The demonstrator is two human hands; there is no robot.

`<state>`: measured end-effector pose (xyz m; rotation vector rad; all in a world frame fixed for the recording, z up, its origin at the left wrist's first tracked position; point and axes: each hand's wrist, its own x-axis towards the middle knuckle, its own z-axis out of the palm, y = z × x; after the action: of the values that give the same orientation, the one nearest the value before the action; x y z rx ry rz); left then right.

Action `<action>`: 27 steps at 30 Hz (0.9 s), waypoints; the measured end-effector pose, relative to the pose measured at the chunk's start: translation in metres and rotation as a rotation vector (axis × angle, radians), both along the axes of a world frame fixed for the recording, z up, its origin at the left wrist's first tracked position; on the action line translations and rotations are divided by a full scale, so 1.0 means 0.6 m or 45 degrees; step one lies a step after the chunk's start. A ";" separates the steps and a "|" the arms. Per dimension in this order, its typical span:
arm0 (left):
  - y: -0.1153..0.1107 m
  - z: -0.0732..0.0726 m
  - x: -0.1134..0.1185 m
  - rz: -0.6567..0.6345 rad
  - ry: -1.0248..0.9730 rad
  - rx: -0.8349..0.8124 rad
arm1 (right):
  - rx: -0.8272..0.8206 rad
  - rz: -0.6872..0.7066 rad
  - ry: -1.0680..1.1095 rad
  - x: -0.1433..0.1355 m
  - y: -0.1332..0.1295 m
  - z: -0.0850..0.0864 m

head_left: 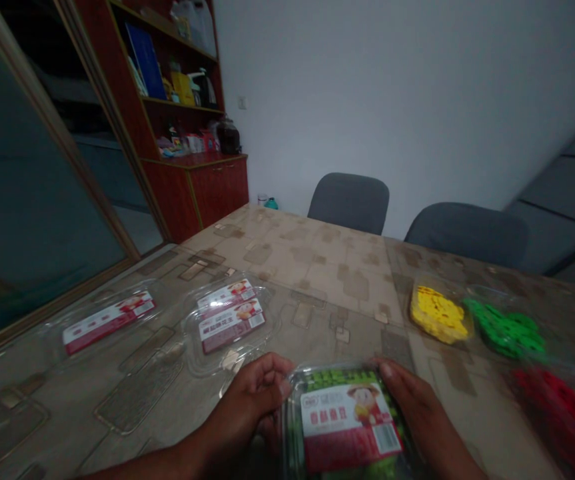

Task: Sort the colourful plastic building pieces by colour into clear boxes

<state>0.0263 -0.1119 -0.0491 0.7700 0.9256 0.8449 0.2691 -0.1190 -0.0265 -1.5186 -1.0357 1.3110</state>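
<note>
While left grip point(261, 388) and right grip point(408, 392) clamp it, the clear box point(350, 421) shows green.

At the lower centre of the frame, the person's left hand point(257, 400) and right hand point(410, 393) are bare, as are the visible forearms point(187, 455), tapering to the wrists point(217, 425).

Glossy plastic, matt wall point(392, 100) at one o'clock
Near five, the container point(340, 378) is clear, smooth plastic with a paper-like label point(348, 423); the tabletop point(357, 337) has a slight sheen; at ten, the cabinet point(220, 193) looks like varnished wood.
</note>
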 end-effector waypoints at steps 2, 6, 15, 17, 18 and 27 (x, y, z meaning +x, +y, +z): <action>-0.001 -0.002 -0.001 -0.003 -0.017 -0.008 | -0.043 0.025 0.064 0.003 0.005 -0.002; -0.003 -0.005 -0.002 -0.006 -0.007 0.007 | -0.091 0.017 0.172 0.007 0.010 -0.002; 0.000 -0.006 0.007 -0.005 0.086 0.136 | -0.063 -0.011 0.040 0.002 0.011 0.016; 0.001 -0.005 0.007 -0.003 0.095 0.167 | -0.040 -0.050 -0.029 0.001 0.014 0.016; 0.001 -0.007 0.007 -0.003 0.097 0.177 | -0.029 -0.053 -0.044 0.000 0.016 0.014; 0.006 -0.014 -0.002 -0.039 -0.032 0.003 | -0.090 -0.037 0.136 0.000 0.030 -0.009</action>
<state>0.0253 -0.1085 -0.0577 0.7718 0.8884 0.8272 0.2689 -0.1010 -0.0318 -1.4926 -0.9052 1.4056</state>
